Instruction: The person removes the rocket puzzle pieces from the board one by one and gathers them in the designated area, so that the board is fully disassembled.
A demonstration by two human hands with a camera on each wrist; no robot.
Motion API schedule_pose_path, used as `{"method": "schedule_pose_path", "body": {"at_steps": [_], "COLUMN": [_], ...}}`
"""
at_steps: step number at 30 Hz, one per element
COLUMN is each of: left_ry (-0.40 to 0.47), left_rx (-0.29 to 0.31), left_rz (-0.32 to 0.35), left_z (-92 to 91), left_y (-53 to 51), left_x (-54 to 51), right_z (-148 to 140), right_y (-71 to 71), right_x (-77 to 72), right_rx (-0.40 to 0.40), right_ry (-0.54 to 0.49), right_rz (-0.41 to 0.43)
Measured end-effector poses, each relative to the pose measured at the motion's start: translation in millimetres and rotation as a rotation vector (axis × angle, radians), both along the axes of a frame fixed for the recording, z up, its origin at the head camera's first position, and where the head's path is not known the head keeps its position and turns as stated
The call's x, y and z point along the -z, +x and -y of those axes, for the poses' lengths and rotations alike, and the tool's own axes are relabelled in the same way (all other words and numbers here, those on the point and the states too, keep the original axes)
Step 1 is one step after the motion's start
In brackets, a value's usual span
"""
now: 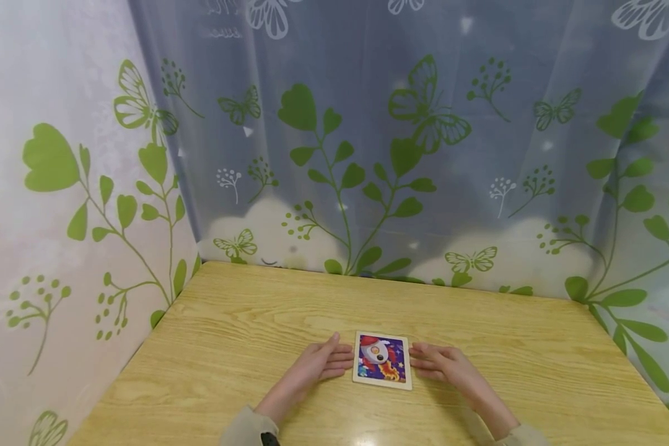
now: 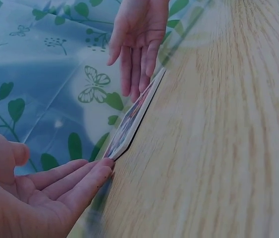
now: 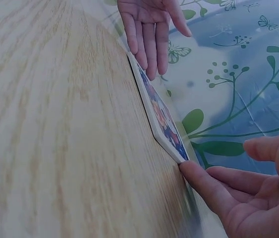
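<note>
A flat rectangular picture board point(image 1: 381, 360) with a cream border lies on the wooden table. Its face is printed with a grey and red rocket, orange flame and stars on purple. On its left side is my left hand point(image 1: 322, 362), fingers straight and fingertips at the board's edge. My right hand point(image 1: 446, 364) mirrors this from the right, its extended fingers at the opposite edge. In the left wrist view, the fingertips point(image 2: 107, 162) of the left hand meet a corner of the board. The right wrist view has the right index fingertip point(image 3: 185, 166) against the board's near corner.
The light wood-grain table point(image 1: 267, 310) spreads around the board. Behind it hangs a blue-grey curtain point(image 1: 368, 235) printed with green leaves and butterflies. Similar fabric point(image 1: 89, 260) closes off the left side, and more hangs at the right.
</note>
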State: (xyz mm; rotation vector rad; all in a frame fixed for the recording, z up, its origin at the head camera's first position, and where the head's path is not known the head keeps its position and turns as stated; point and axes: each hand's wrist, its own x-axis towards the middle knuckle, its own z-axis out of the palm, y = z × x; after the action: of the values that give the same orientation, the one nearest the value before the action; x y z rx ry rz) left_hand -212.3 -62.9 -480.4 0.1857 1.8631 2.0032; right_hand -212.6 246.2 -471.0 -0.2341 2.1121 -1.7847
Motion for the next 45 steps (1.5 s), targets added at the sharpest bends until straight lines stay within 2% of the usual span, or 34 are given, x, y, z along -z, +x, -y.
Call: {"method": "schedule_pose_path", "body": {"at_steps": [5,9,12,15,23,26,28,31,36,39,42,45], "left_ry": [-0.031,-0.023,-0.042,-0.124,-0.433,-0.523,-0.572,-0.666,-0.886,-1.008,-1.108,-1.175], "left_rx": [-0.003,-0.020,-0.042,-0.060,-0.068,-0.057,-0.029,0.048,0.217,0.305,0.358,0.397], "left_rz": [-0.037,-0.075,-0.143,-0.248,-0.545,-0.607,-0.627,-0.661,-0.825,-0.888,-0.914,-0.913], "left_z": [1.5,-1.1,-4.4,-6.9,-13.8,-18.2,-21.9,-27.6,-34.7,-36.6,-37.5,-38.0], "left_y": [-1.3,-1.7,-1.6,0.6,8.4,9.1,9.8,11.7,17.7,22.3,26.7,29.9], "left_x": [-2.0,-4.5,-5.9,-8.2,-15.1,-15.3,-15.7,-17.3,-18.7,-17.1,-15.8,-15.1], "right_z": [0.2,0.3,0.7,2.0,9.1,12.3,14.6,18.7,28.8,34.9,41.8,48.3], "right_y": [2.0,2.7,1.4,-0.9,-6.4,-9.9,-13.3,-18.9,-27.1,-32.9,-38.2,-42.4], "right_x": [-1.5,-3.0,-3.4,-3.9,-9.3,-10.0,-9.7,-10.2,-13.8,-13.9,-12.9,-10.9], "right_rx": [0.003,0.034,0.056,0.076,0.165,0.177,0.177,0.165,0.135,0.097,0.073,0.044], "right_ry": [-0.001,0.010,0.021,0.028,0.108,0.107,0.108,0.131,0.184,0.200,0.251,0.361], "right_rz": [-0.020,-0.037,-0.046,-0.062,-0.100,-0.108,-0.125,-0.160,-0.215,-0.255,-0.309,-0.396]}}
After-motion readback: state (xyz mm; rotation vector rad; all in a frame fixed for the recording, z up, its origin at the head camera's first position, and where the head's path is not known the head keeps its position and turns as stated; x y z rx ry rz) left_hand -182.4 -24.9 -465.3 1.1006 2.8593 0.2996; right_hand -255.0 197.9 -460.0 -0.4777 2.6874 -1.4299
